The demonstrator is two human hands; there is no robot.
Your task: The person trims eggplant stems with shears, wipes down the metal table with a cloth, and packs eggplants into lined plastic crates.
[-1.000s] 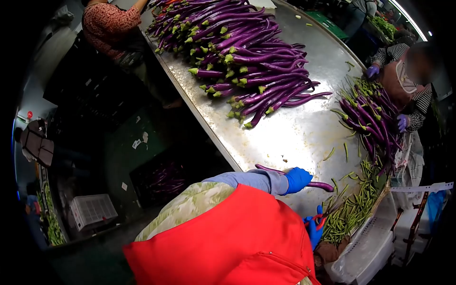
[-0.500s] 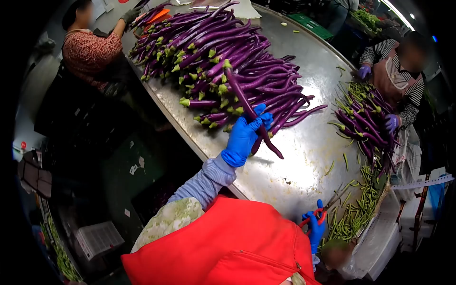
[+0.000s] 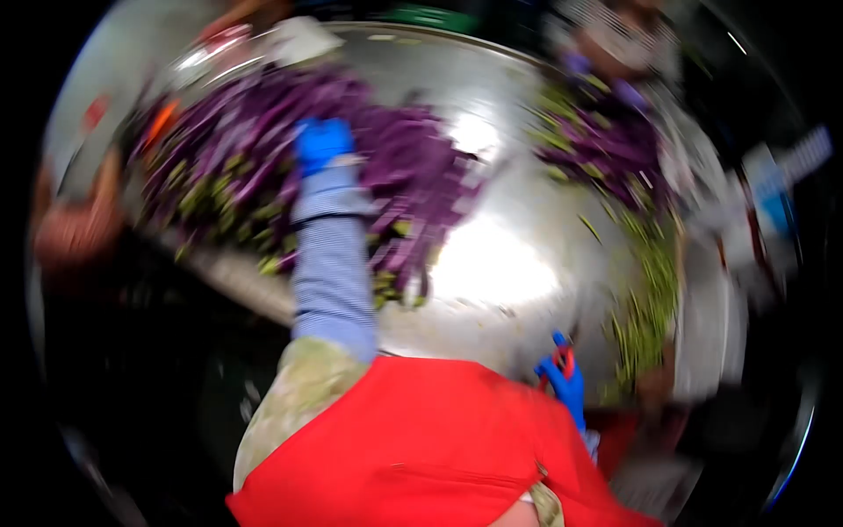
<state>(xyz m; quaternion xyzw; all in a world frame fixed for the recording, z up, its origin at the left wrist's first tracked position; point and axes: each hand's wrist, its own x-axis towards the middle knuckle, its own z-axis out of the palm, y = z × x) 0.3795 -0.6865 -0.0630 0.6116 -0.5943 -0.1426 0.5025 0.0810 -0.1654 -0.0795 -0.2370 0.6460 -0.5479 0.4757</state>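
Note:
Motion smears the view. My left hand (image 3: pixel 323 145), in a blue glove, reaches out over the large heap of purple eggplants (image 3: pixel 399 162) on the metal table (image 3: pixel 413 338); its fingers are blurred, so what they touch cannot be made out. The eggplants' green stem ends point toward the table's near edge. Low on the right, my right hand (image 3: pixel 564 378), also blue-gloved, is closed round the red handles of scissors (image 3: pixel 565 358), whose blades are blurred.
Across the table at the upper right, a person in striped sleeves (image 3: pixel 615 39) stands by a smaller eggplant pile (image 3: pixel 606 145). Thin green pieces (image 3: pixel 645 316) lie along the right edge. Another person (image 3: pixel 83 224) is at the left. A white item (image 3: pixel 303 39) lies at the far edge.
The view has turned. My left hand has moved farther out over the heap, and the eggplant it held is no longer distinguishable. My right hand still holds the scissors near the table's near edge.

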